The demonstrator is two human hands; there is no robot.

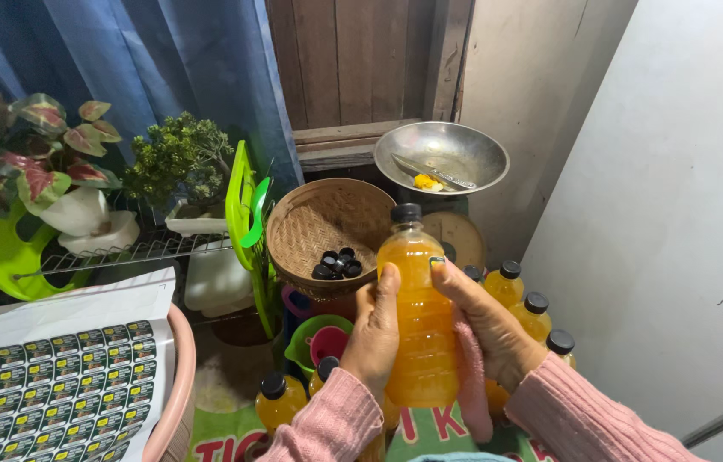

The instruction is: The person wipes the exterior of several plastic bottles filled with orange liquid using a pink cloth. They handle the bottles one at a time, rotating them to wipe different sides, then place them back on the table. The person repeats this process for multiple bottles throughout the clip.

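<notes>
Fingers of the left hand (pixel 376 329) are wrapping the side of an orange-filled bottle (pixel 417 316), thumb pressed up along it, while the right hand (pixel 485 325) is clasping the other side, a pink cloth (pixel 470 376) caught under its palm. The bottle is being held upright, black-capped, above more filled bottles (pixel 533 312). Behind, a woven basket (pixel 327 227) is holding loose black caps (pixel 337 263).

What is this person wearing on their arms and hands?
Both arms are in pink ribbed knit sleeves that reach the wrists. The left hand and right hand are bare, with no gloves. One right fingernail looks painted a greenish colour.
</notes>
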